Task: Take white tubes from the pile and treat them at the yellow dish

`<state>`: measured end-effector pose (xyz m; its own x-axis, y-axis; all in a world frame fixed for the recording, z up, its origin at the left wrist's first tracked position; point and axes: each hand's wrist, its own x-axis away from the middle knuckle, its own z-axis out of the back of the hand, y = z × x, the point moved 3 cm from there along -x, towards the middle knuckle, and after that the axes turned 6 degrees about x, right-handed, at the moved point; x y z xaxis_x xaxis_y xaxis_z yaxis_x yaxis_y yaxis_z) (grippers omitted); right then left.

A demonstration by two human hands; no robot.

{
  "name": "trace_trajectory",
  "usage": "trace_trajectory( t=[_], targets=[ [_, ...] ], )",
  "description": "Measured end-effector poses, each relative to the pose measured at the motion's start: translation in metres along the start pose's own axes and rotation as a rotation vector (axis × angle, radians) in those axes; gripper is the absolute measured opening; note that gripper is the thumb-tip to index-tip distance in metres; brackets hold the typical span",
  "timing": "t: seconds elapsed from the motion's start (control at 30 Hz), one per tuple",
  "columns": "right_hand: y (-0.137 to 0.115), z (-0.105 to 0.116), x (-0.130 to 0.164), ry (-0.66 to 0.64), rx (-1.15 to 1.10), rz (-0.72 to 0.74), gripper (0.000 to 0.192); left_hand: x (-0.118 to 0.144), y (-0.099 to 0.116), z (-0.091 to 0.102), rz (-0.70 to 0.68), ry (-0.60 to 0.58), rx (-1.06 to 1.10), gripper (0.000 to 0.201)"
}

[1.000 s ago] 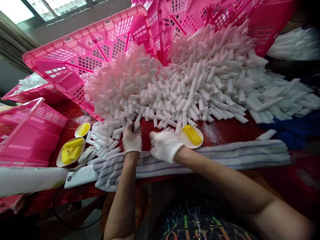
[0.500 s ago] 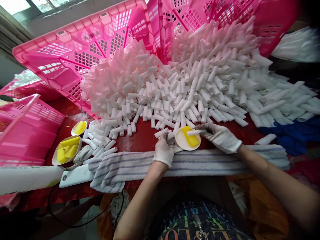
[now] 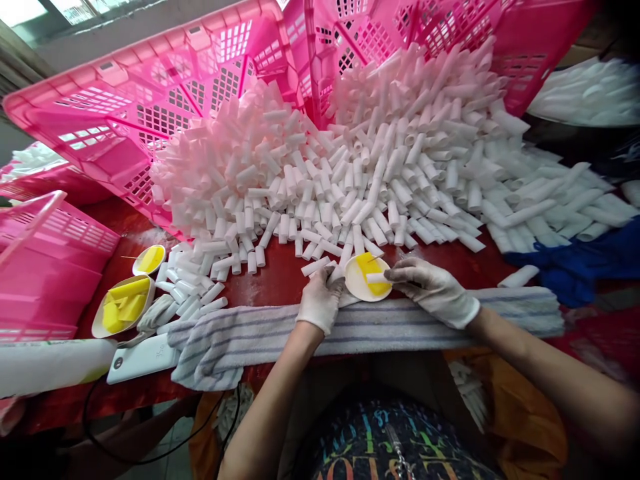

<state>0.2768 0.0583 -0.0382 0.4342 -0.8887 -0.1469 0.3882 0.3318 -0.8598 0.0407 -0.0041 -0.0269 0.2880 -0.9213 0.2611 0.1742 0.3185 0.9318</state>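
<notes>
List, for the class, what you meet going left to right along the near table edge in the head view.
White roll → phone → striped towel → left hand → dish of yellow paste → right hand → blue cloth.

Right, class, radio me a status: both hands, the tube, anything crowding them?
Right hand holds white tube over yellow sponge dish. Left hand steadies dish edge. Tube pile crowds close behind.

Tube pile (image 3: 350, 167) behind bare red tabletop (image 3: 280, 280)
</notes>
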Motion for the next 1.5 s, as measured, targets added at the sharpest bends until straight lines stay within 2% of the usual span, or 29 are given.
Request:
trace_trajectory(
  t=[0.13, 0.33, 0.47, 0.63, 0.7, 0.83, 0.93, 1.07, 1.27, 1.4, 1.5],
  targets=[
    [-0.002, -0.001, 0.003, 0.007, -0.007, -0.062, 0.040, 0.002, 0.006, 0.000, 0.030, 0.004, 0.023, 0.032],
    [-0.005, -0.005, 0.009, 0.038, 0.064, 0.071, 0.027, 0.008, 0.016, 0.003, 0.035, 0.039, 0.100, 0.031],
    [-0.001, -0.008, 0.011, 0.045, -0.017, -0.010, 0.034, 0.013, 0.018, 0.005, 0.023, 0.066, 0.138, 0.033],
    [-0.005, -0.006, 0.017, 0.045, 0.086, 0.131, 0.021, 0.016, 0.015, 0.005, -0.015, 0.069, 0.156, 0.029],
    [-0.010, -0.002, 0.022, 0.041, 0.018, 0.088, 0.022, 0.019, 0.013, 0.004, -0.033, 0.050, 0.154, 0.028],
    [-0.026, 0.004, 0.029, 0.070, -0.338, -0.240, 0.042, 0.029, 0.018, -0.004, -0.091, -0.088, 0.138, 0.030],
    [-0.039, 0.005, 0.028, 0.061, -0.407, -0.385, 0.054, 0.041, 0.027, -0.011, -0.141, -0.192, 0.106, 0.029],
    [-0.052, 0.013, 0.027, 0.036, -0.365, -0.414, 0.060, 0.054, 0.035, -0.019, -0.124, -0.271, 0.085, 0.028],
    [-0.071, 0.036, 0.033, 0.222, -0.323, -0.382, 0.063, 0.063, 0.043, -0.024, -0.108, -0.372, 0.059, 0.029],
    [-0.068, 0.030, 0.034, 0.123, -0.284, -0.360, 0.063, 0.065, 0.051, -0.023, -0.182, -0.376, 0.050, 0.031],
    [-0.065, 0.024, 0.039, 0.077, -0.134, -0.258, 0.048, 0.067, 0.052, -0.031, -0.193, -0.358, 0.040, 0.038]
  ],
)
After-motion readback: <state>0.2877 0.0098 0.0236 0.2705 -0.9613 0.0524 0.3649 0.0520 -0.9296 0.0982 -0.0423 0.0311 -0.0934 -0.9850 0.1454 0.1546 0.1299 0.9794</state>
